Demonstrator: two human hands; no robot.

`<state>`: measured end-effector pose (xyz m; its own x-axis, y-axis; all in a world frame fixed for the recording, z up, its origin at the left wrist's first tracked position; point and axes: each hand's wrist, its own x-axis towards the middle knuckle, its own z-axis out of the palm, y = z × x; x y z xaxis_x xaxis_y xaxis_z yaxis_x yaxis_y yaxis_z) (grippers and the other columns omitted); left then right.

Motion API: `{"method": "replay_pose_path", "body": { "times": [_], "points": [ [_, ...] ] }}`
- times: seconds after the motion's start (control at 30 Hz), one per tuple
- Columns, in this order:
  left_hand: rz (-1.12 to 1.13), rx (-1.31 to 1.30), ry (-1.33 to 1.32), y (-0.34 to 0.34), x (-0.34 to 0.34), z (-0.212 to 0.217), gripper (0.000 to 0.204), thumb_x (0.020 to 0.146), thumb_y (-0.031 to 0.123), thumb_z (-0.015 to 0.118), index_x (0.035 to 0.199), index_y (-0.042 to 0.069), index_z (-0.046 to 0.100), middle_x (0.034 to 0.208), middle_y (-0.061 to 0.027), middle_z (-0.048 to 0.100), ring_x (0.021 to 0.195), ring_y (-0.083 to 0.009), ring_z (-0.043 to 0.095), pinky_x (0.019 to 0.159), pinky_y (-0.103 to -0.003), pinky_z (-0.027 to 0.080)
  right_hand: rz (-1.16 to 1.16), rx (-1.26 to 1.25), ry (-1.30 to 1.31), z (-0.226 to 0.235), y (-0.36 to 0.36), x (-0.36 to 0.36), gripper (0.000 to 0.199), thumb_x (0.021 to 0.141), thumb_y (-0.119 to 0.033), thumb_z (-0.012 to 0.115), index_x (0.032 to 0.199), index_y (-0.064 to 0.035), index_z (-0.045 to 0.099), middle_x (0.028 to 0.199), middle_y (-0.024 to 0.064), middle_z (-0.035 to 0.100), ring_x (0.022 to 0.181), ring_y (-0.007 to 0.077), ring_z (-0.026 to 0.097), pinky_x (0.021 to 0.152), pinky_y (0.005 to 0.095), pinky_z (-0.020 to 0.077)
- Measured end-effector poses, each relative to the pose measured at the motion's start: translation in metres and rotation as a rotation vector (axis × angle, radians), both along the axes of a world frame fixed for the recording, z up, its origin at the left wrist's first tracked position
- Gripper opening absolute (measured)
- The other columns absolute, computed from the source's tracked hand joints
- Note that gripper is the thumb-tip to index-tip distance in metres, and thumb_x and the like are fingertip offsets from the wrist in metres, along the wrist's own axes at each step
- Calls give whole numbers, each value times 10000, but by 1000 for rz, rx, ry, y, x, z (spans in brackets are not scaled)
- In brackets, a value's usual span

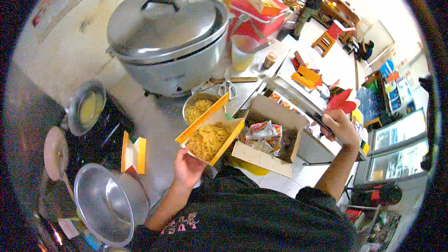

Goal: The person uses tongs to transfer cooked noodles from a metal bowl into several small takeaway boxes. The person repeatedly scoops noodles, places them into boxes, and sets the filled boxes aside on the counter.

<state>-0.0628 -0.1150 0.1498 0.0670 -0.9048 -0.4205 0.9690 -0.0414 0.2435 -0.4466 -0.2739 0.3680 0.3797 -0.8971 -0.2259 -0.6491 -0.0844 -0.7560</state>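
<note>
My left hand (186,170) is closed on the lower edge of a yellow-and-white paper food box (232,123). Its flap stands up, and noodles (208,141) fill the inside. Just behind it, a round metal bowl (185,114) holds more noodles, partly hidden by the box. Off to the right and raised, my right hand (344,127) grips the dark handle of a long metal utensil (298,100). That utensil points up and left, its far end over the counter; blur hides its exact kind. Below it, an open cardboard box (261,156) contains small plastic packets (263,133).
A big lidded rice cooker (175,72) stands at the back, near a plastic jug (242,56), scissors (227,88) and a wooden-handled tool (238,80). At left are a pan (72,116), another paper box (134,151) and a large metal bowl (100,205). Other people (313,0) are far off.
</note>
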Motion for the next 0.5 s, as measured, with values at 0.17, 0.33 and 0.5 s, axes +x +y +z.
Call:
{"method": "replay_pose_path", "body": {
  "times": [0.17, 0.33, 0.5],
  "points": [
    [-85, -105, 35, -128, -66, 37, 490, 892, 299, 571, 1323, 77, 497, 1303, -98, 576, 1174, -288, 575, 984, -504, 492, -466, 53, -483, -76, 12, -97, 620, 1010, -568, 383, 946, -11, 650, 549, -21, 499, 373, 53, 409, 326, 205, 282],
    [254, -128, -69, -325, -128, 94, 385, 888, 306, 573, 1194, 78, 519, 1197, -86, 542, 1126, -256, 547, 952, -484, 483, -685, 102, -463, -108, 7, -150, 610, 1023, -544, 375, 918, 2, 627, 545, -20, 479, 361, 49, 382, 321, 199, 276],
    [564, -331, -277, -485, -163, 123, 501, 857, 275, 553, 1277, 104, 339, 1282, -118, 465, 1187, -281, 507, 1017, -478, 438, -651, 241, -493, -121, 6, -194, 602, 1019, -531, 410, 917, 13, 645, 540, 3, 500, 361, 68, 396, 335, 217, 293]
  ]
}}
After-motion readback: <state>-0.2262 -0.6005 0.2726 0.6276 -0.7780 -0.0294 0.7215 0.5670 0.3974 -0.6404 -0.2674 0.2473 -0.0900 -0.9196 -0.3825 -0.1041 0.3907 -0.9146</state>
